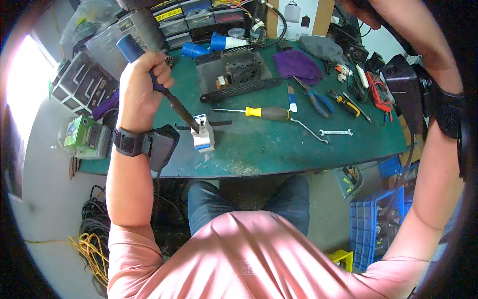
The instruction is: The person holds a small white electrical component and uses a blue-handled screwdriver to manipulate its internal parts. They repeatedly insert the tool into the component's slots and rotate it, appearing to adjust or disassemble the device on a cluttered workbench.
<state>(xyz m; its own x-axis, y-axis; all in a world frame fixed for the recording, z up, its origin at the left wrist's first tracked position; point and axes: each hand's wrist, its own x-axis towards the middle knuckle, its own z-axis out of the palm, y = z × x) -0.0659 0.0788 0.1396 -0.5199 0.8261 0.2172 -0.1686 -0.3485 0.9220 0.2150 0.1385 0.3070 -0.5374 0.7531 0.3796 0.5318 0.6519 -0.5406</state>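
Left of centre, the left hand (141, 84) gripped a blue-handled metal file (158, 84) touching a white circuit breaker (203, 133); the right hand (366, 12), upper right, was cut off, its grip impossible to tell

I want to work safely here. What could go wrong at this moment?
The left hand drives a blue-handled tool down onto a small white breaker that nothing holds, so the tip may slip. The breaker stands near the table edge and could fall. The right hand is raised away.
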